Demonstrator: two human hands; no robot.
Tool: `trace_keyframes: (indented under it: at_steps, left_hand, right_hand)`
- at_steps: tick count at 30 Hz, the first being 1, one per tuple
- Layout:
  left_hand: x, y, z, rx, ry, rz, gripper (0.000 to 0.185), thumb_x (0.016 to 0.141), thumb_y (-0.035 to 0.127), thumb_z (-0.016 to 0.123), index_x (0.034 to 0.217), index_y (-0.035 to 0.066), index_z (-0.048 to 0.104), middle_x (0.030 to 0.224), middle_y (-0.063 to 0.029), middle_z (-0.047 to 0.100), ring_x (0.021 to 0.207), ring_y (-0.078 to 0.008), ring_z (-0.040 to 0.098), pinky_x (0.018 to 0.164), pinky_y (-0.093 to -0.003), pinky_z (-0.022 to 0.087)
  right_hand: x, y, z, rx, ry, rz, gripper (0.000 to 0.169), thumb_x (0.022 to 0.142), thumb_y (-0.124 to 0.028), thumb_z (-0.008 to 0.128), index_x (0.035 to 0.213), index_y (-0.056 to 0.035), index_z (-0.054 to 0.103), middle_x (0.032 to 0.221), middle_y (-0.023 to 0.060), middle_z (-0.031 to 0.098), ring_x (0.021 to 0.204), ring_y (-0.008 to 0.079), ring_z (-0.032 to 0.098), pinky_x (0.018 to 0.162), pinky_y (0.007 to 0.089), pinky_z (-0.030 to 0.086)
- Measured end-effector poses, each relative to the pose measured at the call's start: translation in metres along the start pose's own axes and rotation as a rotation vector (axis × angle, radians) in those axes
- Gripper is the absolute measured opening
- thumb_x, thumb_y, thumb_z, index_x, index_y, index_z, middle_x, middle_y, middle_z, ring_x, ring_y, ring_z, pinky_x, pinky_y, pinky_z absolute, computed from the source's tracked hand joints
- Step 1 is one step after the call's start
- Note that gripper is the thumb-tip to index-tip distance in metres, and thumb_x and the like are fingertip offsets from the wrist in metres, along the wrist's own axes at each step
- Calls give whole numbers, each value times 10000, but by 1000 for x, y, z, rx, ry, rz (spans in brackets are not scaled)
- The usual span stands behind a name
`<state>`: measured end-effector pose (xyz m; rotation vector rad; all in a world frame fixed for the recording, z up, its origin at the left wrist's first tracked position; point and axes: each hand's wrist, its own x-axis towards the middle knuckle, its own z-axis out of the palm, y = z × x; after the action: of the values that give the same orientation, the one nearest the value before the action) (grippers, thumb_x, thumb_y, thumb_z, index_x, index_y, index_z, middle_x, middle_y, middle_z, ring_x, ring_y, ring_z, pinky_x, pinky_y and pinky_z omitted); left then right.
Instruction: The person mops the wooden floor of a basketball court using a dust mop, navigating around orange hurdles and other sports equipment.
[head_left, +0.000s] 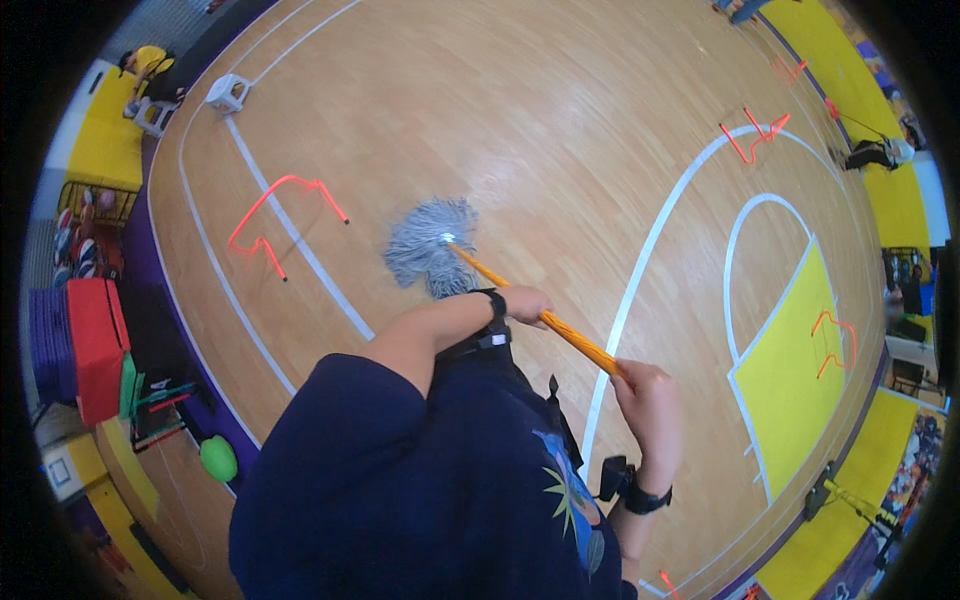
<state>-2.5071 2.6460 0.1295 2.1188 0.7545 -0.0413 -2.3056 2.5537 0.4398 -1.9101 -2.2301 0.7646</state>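
Note:
A string mop with a grey yarn head (431, 244) lies spread on the wooden court floor, ahead of my body. Its orange handle (577, 341) slants from the mop head down to the right. My left hand (527, 306) is closed around the handle's middle, nearer the mop head. Farther up the handle, my right hand (646, 394) grips it close to its end, which the hand hides. Both wrists wear black bands, and a small black device sits beside the right one.
Orange-red hurdles (259, 202) (761, 135) (851, 345) stand on the court. A white plastic stool (228, 94) is at the upper left, near a person in yellow (150, 64). Another person (885, 154) is at the right edge. A green ball (218, 459) and red padded block (97, 349) lie left.

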Motion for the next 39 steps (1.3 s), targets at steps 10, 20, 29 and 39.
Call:
trace_keyframes:
  at_steps: [10, 20, 29, 39]
  left_hand:
    - [36, 70, 59, 39, 441, 71, 329, 680, 392, 757, 774, 95, 651, 779, -137, 644, 745, -352, 616, 665, -435, 500]
    - [-140, 41, 60, 3, 572, -282, 331, 712, 425, 723, 820, 117, 672, 810, -134, 643, 792, -340, 625, 661, -438, 508]
    - [-425, -49, 117, -230, 675, -698, 371, 711, 367, 720, 860, 34, 654, 847, -189, 648, 823, -354, 626, 714, -452, 499]
    - [-651, -70, 254, -373, 774, -1328, 327, 711, 387, 739, 907, 128, 701, 903, -145, 673, 884, -319, 638, 771, -429, 513]
  right_hand:
    - [-93, -30, 21, 197, 364, 68, 112, 808, -93, 644, 865, 3, 645, 754, 168, 626, 689, 309, 619, 619, 378, 492]
    - [-84, -122, 61, 199, 104, -188, 82, 823, -50, 635, 874, 10, 656, 704, 85, 631, 632, 126, 605, 576, 253, 485]
    - [-38, -309, 179, 260, -269, -513, 141, 752, -102, 710, 854, -13, 670, 763, 135, 659, 686, 227, 648, 642, 308, 511]
    - [-64, -448, 366, 75, -735, -995, 211, 784, -145, 658, 965, -37, 671, 878, 173, 655, 806, 335, 633, 737, 397, 510]
